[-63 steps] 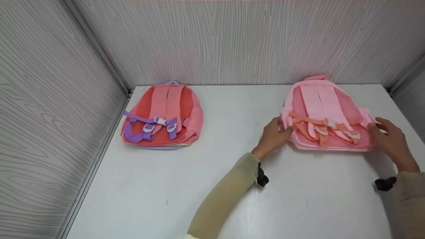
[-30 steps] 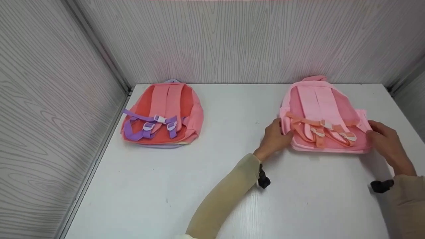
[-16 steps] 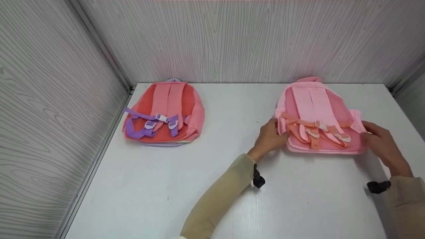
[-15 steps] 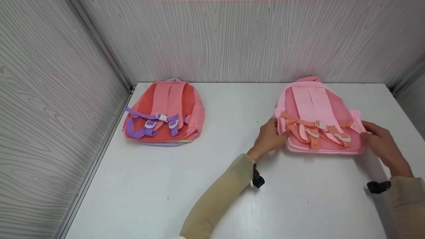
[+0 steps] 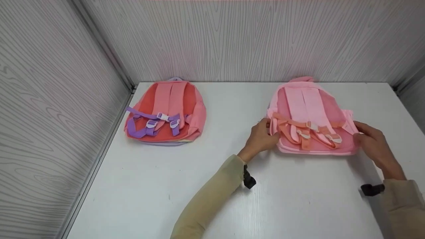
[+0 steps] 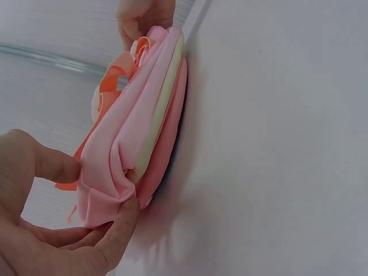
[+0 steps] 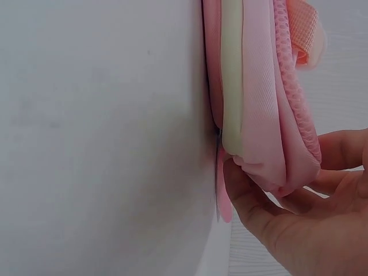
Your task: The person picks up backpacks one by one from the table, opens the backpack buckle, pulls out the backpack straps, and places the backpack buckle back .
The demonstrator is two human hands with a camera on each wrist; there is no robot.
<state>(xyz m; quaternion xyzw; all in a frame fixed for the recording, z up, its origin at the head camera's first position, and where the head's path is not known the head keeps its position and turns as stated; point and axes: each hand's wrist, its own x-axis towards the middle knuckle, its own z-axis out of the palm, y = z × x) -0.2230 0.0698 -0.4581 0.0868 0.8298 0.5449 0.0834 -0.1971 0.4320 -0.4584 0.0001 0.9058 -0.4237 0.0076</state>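
A light pink backpack (image 5: 307, 109) with orange straps and white buckles lies strap side up at the right of the white table. My left hand (image 5: 262, 137) grips its lower left corner; in the left wrist view the thumb (image 6: 54, 165) is on the strap side and the fingers curl underneath. At the lower right corner, my right hand (image 5: 373, 142) pinches the side of the bag between thumb and fingers (image 7: 250, 198). A pale yellow band and a darker pink layer show along the bag's bottom edge in both wrist views. The bag's front faces down, hidden.
A coral backpack (image 5: 166, 113) with purple straps lies at the left of the table (image 5: 139, 186), also strap side up. A grey wood-grain panel (image 5: 232, 39) stands along the back edge, and another panel (image 5: 43, 116) rises on the left.
Both hands have shifted the pink backpack a short way to the left along the table. The right hand's grip on the corner has closed in. The coral backpack stays where it was.
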